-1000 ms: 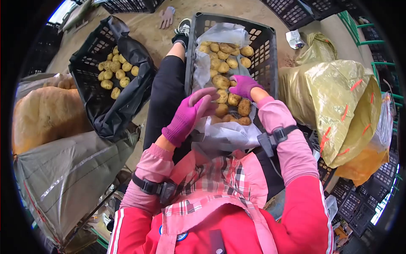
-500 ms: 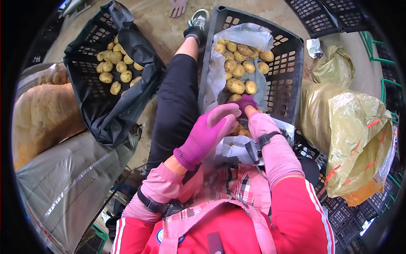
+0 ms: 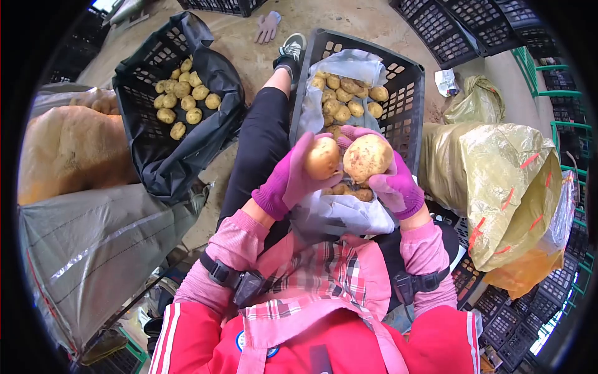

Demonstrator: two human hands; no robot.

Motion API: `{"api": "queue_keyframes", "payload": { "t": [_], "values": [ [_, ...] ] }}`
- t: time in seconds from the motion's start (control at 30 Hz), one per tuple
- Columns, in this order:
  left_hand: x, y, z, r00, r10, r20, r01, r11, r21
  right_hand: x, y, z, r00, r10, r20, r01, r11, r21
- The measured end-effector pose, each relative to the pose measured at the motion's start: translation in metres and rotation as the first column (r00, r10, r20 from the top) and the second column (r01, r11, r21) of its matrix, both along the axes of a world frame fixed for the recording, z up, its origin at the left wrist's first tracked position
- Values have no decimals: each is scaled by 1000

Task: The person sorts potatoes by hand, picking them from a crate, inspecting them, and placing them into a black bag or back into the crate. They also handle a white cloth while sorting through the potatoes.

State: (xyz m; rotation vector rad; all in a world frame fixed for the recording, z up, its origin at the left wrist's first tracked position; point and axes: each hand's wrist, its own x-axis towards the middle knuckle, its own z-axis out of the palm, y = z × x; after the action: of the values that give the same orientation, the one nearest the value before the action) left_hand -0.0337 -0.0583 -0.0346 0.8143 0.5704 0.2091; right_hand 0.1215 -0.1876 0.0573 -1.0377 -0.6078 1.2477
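- Holds a smooth potato (image 3: 321, 158) in the left grip (image 3: 291, 181), gloved in pink, curled partway with fingers and thumb around the outer side.
- Holds a larger, speckled potato (image 3: 368, 158) in the right grip (image 3: 402, 187), also gloved, opened wide around it, with the thumb low on the near side.
- Brings both potatoes up side by side, just beside each other, each against its own palm.
- Has both above the near half of a black crate (image 3: 412, 103), lined with a whitish sheet (image 3: 361, 216).
- Shows more potatoes (image 3: 355, 108) lying in that crate, beyond the grips.
- Shows, to the left, a second crate (image 3: 138, 75) with dark lining (image 3: 215, 65) and smaller potatoes (image 3: 182, 90) inside, well apart from the left grip.
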Motion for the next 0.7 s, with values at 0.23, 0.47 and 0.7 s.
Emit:
{"api": "queue_keyframes", "payload": {
  "t": [0.23,0.47,0.7],
  "values": [
    [-4,7,54,942,-301,148,334,880,-339,-6,-6,-9,966,-126,224,123,992,25],
    [4,3,56,976,-205,73,171,930,327,-4,0,-15,997,-59,42,60,998,-33],
    [3,9,38,992,-126,-5,121,934,335,1,-6,-26,980,-145,137,153,987,-52]
  ]
}}
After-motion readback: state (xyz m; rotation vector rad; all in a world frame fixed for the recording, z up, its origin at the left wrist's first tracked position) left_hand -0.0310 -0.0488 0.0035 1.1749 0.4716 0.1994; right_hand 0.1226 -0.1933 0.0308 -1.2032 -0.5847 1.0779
